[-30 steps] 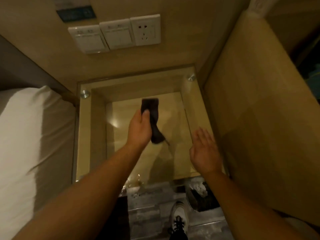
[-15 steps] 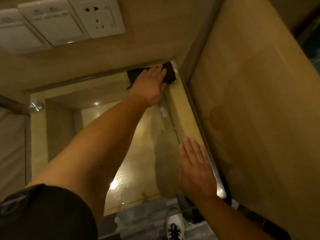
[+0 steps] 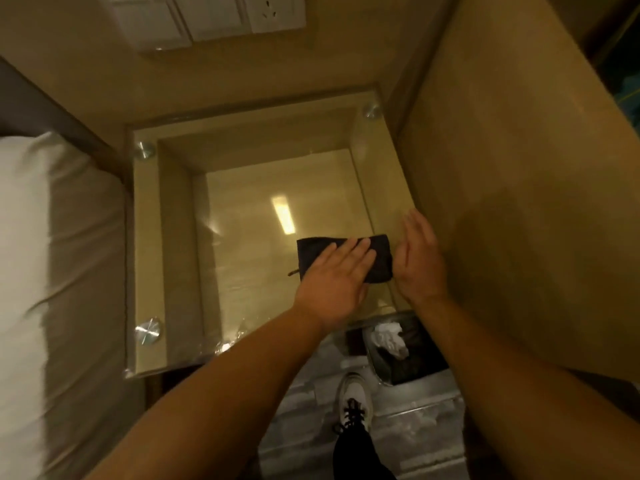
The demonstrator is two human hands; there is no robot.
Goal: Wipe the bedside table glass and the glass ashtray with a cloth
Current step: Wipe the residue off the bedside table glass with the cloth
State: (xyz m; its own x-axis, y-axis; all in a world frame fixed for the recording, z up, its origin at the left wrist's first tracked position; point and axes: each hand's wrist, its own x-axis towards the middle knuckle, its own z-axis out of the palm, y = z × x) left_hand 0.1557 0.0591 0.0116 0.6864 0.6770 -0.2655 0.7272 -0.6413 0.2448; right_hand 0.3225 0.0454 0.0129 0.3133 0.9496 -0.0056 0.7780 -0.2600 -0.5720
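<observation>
Head view: the left hand (image 3: 332,282) presses the dark cloth (image 3: 381,258) flat on the glass counter (image 3: 242,237), near its right edge toward the front, fingers (image 3: 356,251) straight and together. The right hand (image 3: 419,258) lies just beside the cloth, fingers straight, holding nothing. A bed (image 3: 52,271) adjoins the counter's left edge.

Cloth on the glass, hands on top of it

Cloth (image 3: 346,259) lies on the table glass (image 3: 242,237) toward its right side, left hand (image 3: 334,285) flat on it, right hand (image 3: 417,258) just right of it. Bed (image 3: 52,271) left, panel (image 3: 519,202) right, switches (image 3: 207,15) behind, bin (image 3: 398,348) probably below the front right corner.
</observation>
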